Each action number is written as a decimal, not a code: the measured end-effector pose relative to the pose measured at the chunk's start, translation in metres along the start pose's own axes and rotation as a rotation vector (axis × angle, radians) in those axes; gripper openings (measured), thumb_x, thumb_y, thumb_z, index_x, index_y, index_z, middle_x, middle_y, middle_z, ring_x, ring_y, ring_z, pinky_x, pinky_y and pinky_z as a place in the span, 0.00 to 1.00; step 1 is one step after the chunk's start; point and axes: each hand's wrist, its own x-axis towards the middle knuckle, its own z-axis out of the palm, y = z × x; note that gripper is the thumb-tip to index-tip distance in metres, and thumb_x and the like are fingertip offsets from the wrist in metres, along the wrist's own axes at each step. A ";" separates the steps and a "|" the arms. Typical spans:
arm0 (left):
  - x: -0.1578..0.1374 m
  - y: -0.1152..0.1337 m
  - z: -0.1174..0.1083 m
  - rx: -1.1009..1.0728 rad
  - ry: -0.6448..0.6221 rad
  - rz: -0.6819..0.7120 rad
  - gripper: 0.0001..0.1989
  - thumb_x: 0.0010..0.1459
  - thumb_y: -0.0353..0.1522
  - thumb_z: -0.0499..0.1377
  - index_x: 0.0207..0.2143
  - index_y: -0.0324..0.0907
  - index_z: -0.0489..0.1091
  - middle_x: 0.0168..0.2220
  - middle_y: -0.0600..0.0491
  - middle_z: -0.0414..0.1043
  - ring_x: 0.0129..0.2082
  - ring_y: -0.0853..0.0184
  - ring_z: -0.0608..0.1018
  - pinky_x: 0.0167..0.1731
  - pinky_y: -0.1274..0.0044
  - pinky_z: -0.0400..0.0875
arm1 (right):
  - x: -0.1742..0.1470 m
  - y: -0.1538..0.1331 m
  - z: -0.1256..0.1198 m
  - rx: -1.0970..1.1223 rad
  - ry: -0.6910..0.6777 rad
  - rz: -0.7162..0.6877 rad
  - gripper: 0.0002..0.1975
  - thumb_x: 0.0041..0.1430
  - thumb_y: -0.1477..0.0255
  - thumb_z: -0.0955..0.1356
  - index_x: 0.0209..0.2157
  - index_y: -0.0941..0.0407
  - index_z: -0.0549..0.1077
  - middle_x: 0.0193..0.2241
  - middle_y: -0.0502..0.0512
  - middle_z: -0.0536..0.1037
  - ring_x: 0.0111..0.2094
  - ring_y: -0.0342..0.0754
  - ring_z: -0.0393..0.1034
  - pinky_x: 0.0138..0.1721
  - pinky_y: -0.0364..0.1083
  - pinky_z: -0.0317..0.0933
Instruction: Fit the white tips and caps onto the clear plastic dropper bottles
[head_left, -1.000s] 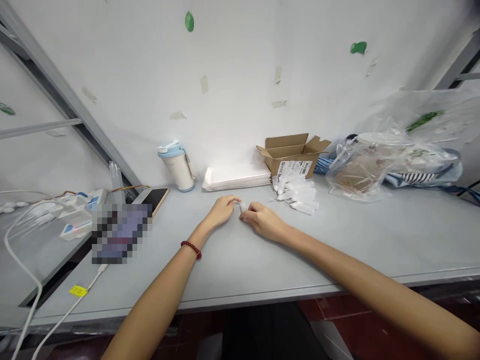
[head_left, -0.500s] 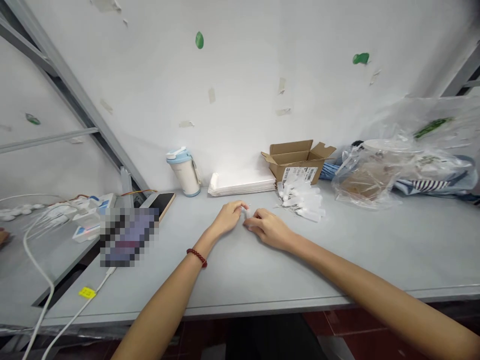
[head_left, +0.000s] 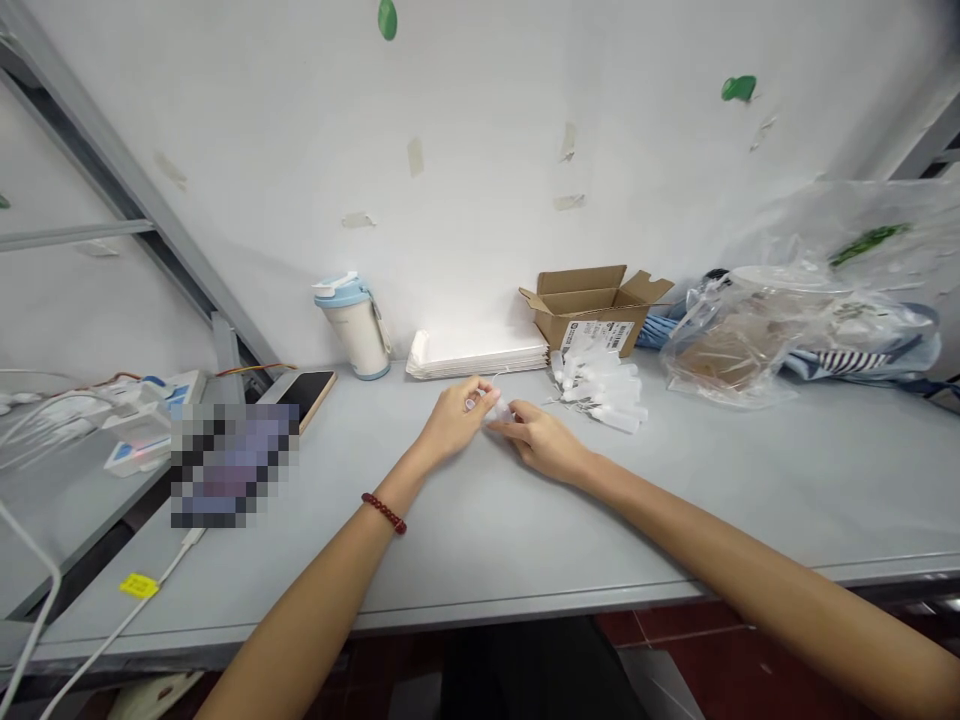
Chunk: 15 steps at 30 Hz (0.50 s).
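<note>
Between my two hands is a small translucent white plastic piece (head_left: 499,409) with a thin pale loop above it. My left hand (head_left: 454,418), with a dark red bead bracelet (head_left: 384,512) on its wrist, pinches the piece from the left. From the right, my right hand (head_left: 549,441) has its fingers closed on the lower side of the same piece. The fingers hide part of it, so its exact kind is unclear. To the right of my hands lies a pile of similar translucent white pieces (head_left: 604,385) with thin strings.
Behind my hands lies a stack of white flat packets (head_left: 480,352), with a blue-lidded cup (head_left: 358,335) to its left. An open cardboard box (head_left: 589,310) stands behind the pile. Plastic bags (head_left: 720,360) lie right; a phone (head_left: 313,395), power strips (head_left: 150,430) and cables are left.
My hands have come together around the translucent piece, which shows more clearly, and its thin loop now stands out. The camera view has shifted slightly.
</note>
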 end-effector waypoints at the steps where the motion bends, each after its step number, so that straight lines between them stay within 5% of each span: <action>1: 0.000 0.000 0.000 -0.026 0.013 -0.002 0.13 0.58 0.40 0.52 0.32 0.40 0.69 0.30 0.54 0.71 0.31 0.69 0.70 0.33 0.78 0.63 | 0.000 0.000 0.001 -0.020 0.007 -0.007 0.20 0.59 0.82 0.60 0.49 0.54 0.74 0.32 0.57 0.66 0.33 0.46 0.62 0.33 0.42 0.58; 15: -0.003 0.019 -0.002 -0.257 0.072 -0.126 0.16 0.50 0.43 0.60 0.30 0.38 0.74 0.19 0.58 0.60 0.20 0.74 0.58 0.22 0.79 0.54 | -0.004 -0.009 -0.007 -0.132 0.111 0.012 0.29 0.52 0.87 0.60 0.53 0.53 0.69 0.32 0.54 0.65 0.23 0.39 0.54 0.26 0.40 0.54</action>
